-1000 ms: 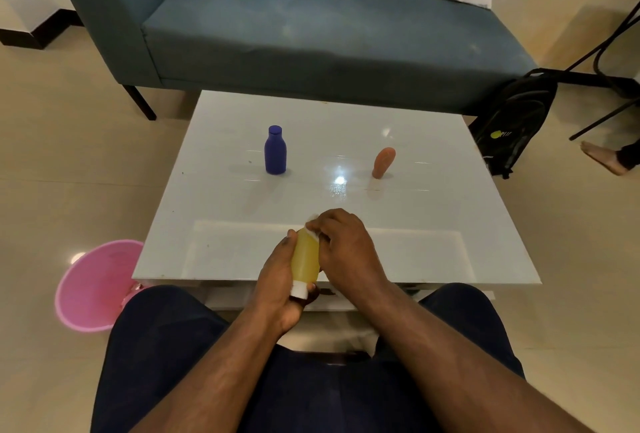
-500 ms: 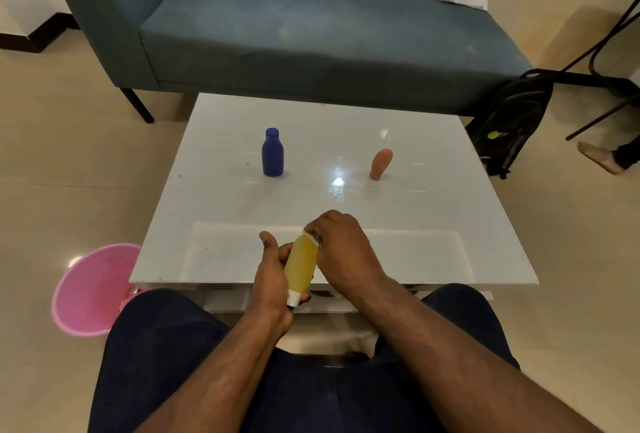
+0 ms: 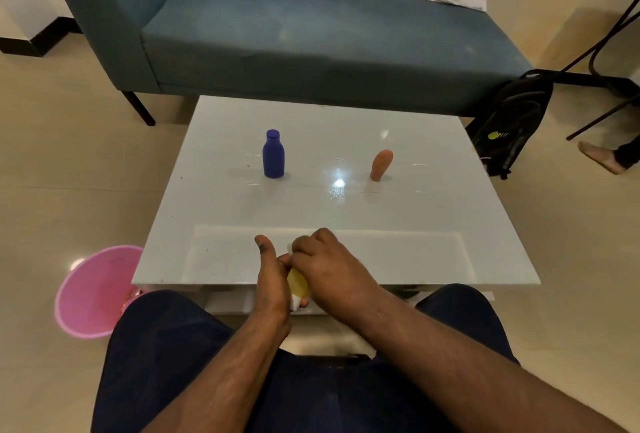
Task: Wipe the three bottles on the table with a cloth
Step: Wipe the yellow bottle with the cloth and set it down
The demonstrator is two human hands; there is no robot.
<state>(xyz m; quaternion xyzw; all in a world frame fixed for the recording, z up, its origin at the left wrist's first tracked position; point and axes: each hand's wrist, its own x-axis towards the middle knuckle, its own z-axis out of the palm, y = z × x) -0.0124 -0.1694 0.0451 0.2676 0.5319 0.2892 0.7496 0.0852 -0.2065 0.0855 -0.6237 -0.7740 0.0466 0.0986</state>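
A yellow bottle [image 3: 298, 283] with a white end is held over the near edge of the white table [image 3: 415, 225]. My left hand [image 3: 272, 280] grips it from the left, thumb pointing up. My right hand [image 3: 332, 266] curls over its upper part and hides most of it. A sliver of white cloth [image 3: 290, 247] peeks out by my right fingers. A blue bottle [image 3: 273, 155] stands upright at the table's middle left. An orange bottle [image 3: 381, 164] stands tilted at the middle right.
A pink bucket [image 3: 93, 290] sits on the floor left of the table. A blue sofa [image 3: 311, 41] runs behind it. A black backpack [image 3: 512, 121] leans at the right, near another person's foot [image 3: 599, 155]. My knees are under the near edge.
My right hand has slid down the yellow bottle toward me and now covers more of it. My left thumb has lifted off the bottle. Both hands sit slightly lower.
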